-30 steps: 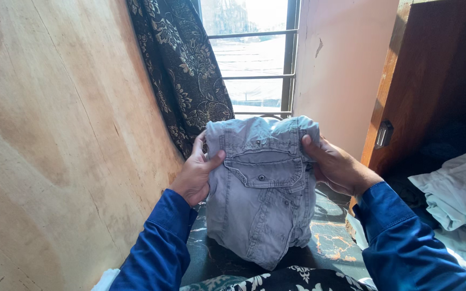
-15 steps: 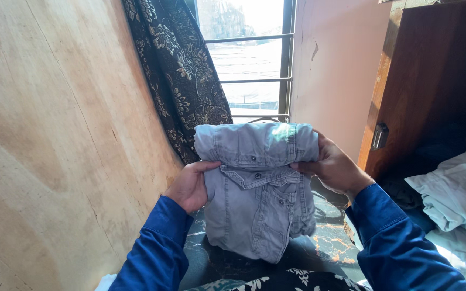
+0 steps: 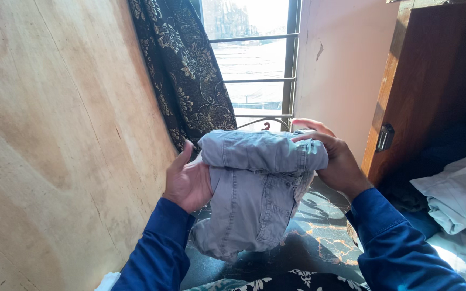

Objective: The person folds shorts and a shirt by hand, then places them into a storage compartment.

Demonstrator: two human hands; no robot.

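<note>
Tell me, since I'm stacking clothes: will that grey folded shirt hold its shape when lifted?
Probably not: the grey shirt droops below both hands, left hand and right hand, so it looks floppy. Likely light; the fold may slip open.

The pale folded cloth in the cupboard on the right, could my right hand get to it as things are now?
Probably not at once: the right hand is gripping the grey garment. The way to the pale folded cloth looks open, with the cupboard door swung aside.

You face a bright barred window point(image 3: 252, 64) with a dark floral curtain point(image 3: 187, 75), a plywood wall point(image 3: 55, 134) left, a wooden cupboard point(image 3: 438, 81) right.
</note>
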